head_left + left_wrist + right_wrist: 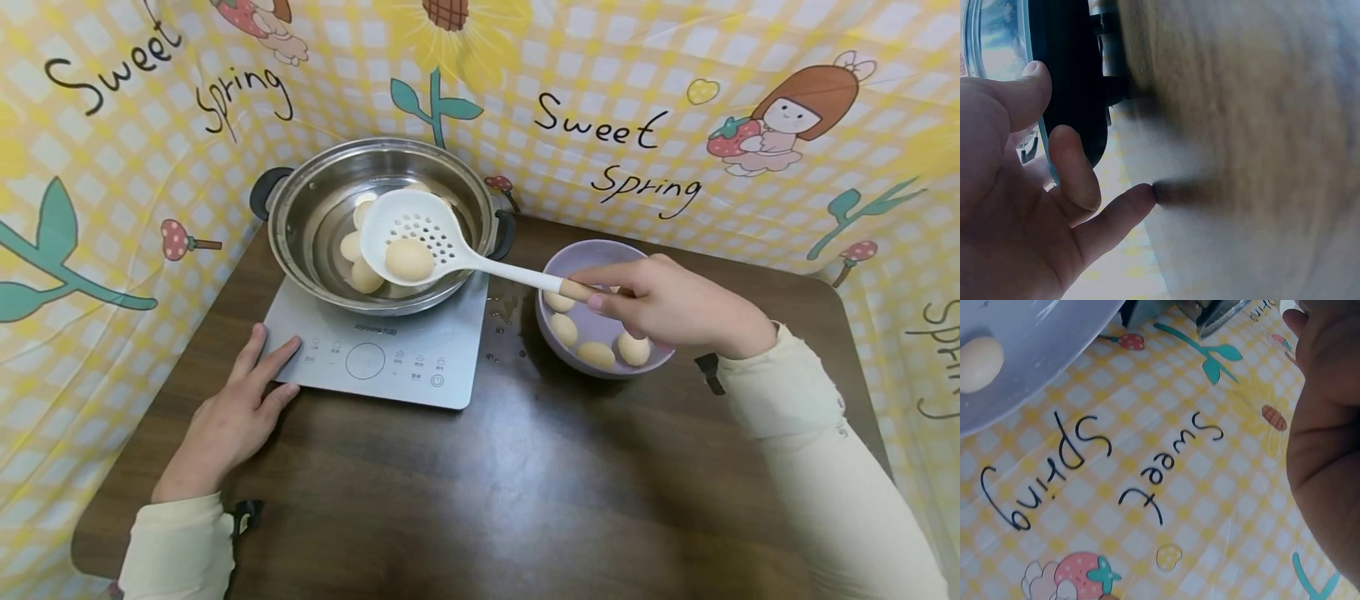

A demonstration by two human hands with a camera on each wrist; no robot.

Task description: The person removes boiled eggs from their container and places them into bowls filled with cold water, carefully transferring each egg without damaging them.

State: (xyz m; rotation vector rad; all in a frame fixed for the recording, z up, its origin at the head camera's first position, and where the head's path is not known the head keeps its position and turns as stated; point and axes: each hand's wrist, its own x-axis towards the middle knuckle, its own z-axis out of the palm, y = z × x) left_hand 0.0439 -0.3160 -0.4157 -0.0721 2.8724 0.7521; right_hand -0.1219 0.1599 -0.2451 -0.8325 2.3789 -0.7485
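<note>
Honestly, I'd keep my eyes on that one egg (408,260) riding in the white skimmer (468,260), right above the steel pot (307,225). It's lying over toward the near lip of the scoop, not in the middle, so if the right grip (667,304) rolls a bit, my guess is it slides off into the pot, bumps the eggs in the pot (367,276) and maybe cracks one. Can't make out how much water is in there, so no idea on splash.

That right grip has thumb and fingers closed round the wood-look handle (577,289), out to the right of the pot and above the lilac bowl (600,250). It's a long reach to the scoop, so a small wrist twist could tip it plenty. Several bowl eggs (597,356) are sitting right of the pot too, and tipping one in hard could chip shells. Also some wet drops (502,312) on the worktop (540,467) just right of the pot.

Left grip (240,417) is released, fingers spread, tips on the cooktop (450,367) edge, left of and nearer than the pot. Controls are close by, so a stray press seems possible.
</note>
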